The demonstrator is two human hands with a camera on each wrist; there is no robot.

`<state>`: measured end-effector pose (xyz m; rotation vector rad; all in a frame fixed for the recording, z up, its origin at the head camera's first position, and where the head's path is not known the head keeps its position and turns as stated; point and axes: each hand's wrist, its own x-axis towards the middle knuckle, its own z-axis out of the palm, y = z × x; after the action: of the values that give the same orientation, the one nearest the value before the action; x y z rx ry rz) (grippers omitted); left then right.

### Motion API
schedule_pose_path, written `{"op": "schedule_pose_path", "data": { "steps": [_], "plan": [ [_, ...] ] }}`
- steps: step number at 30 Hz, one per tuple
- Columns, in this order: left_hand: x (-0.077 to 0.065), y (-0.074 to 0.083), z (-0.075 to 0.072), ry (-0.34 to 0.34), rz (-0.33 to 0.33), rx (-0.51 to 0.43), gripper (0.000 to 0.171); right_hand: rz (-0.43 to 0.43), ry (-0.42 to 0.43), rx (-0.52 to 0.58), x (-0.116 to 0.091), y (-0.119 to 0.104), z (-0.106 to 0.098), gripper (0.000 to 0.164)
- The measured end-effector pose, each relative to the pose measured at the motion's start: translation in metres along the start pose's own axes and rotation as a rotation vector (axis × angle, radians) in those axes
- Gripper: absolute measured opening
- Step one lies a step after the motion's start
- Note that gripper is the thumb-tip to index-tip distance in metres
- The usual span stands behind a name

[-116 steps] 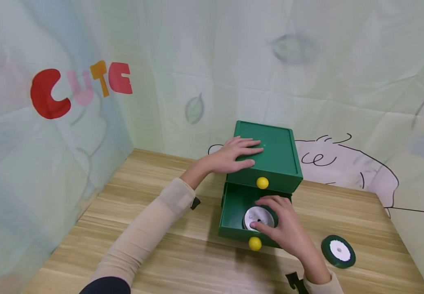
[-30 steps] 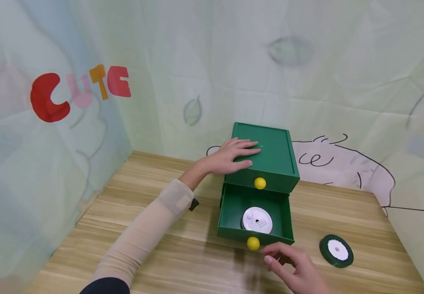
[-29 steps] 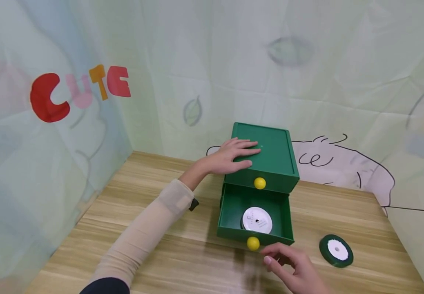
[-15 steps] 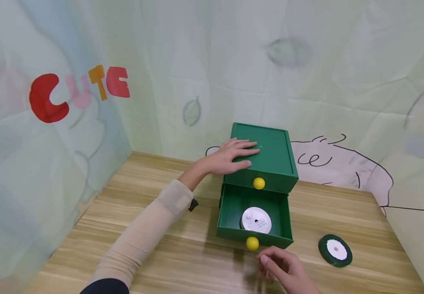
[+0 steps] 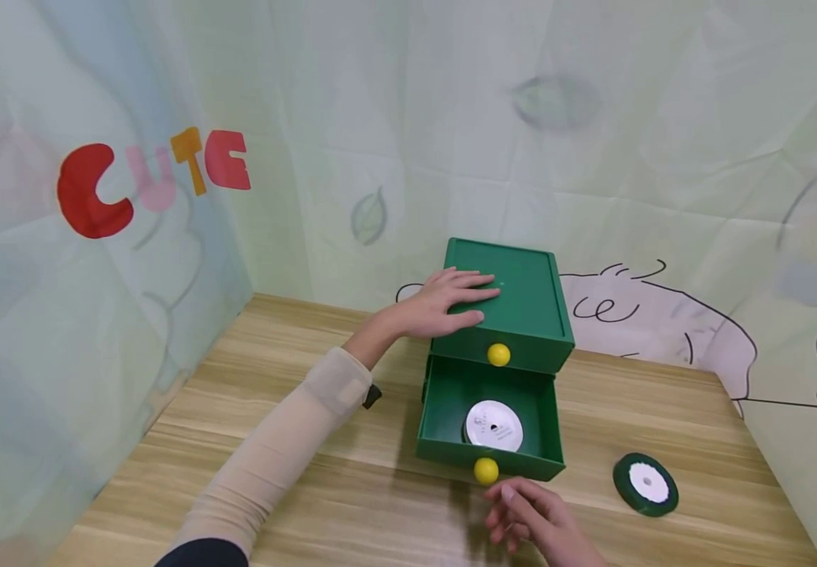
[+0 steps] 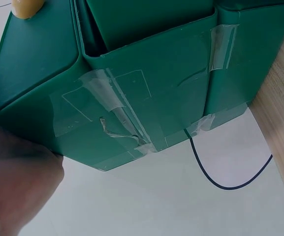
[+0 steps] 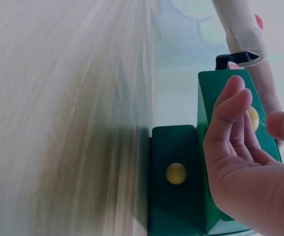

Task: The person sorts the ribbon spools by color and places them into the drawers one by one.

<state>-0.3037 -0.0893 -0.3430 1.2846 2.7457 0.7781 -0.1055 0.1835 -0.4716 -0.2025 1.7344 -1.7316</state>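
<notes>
A green drawer unit (image 5: 515, 295) with yellow ball knobs stands on the table. My left hand (image 5: 440, 305) rests on its top, fingers spread. The drawer (image 5: 543, 461) below the top one is pulled out, and a white-faced spool (image 5: 493, 426) lies in it. Just below and right of that drawer's yellow knob (image 5: 486, 471) is my right hand (image 5: 539, 516), its fingers loosely bent and nothing held. In the right wrist view the fingers overlap the knob (image 7: 253, 119); a small gap seems to separate them. Another knob (image 7: 176, 173) shows on a lower, pushed-in drawer.
A dark green ribbon spool (image 5: 645, 484) with a white centre lies on the wooden table (image 5: 352, 504) right of the drawers. Printed cloth hangs behind and to the left. Clear tape (image 6: 117, 113) joins the stacked drawer boxes.
Earlier my right hand was over the white-faced spool in the drawer. It has left the drawer and shifted slightly left in front of it, towards the knob. The left hand stays put.
</notes>
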Motion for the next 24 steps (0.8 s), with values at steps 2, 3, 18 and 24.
{"op": "schedule_pose_path", "data": {
  "steps": [2, 3, 18, 24],
  "plan": [
    [0.0, 0.0, 0.0, -0.001, -0.001, 0.002, 0.056, 0.01, -0.008, 0.019, 0.001, 0.001, 0.002, 0.056],
    [0.0, 0.0, 0.0, -0.001, 0.0, 0.001, 0.056, 0.015, -0.013, 0.031, 0.001, 0.001, 0.003, 0.057],
    [0.001, -0.001, 0.001, 0.004, -0.002, -0.004, 0.056, 0.107, -0.08, 0.222, 0.006, 0.003, 0.012, 0.076],
    [0.001, -0.001, 0.001, 0.003, 0.0, 0.001, 0.056, 0.097, -0.087, 0.257, 0.008, 0.005, 0.012, 0.07]
  ]
}}
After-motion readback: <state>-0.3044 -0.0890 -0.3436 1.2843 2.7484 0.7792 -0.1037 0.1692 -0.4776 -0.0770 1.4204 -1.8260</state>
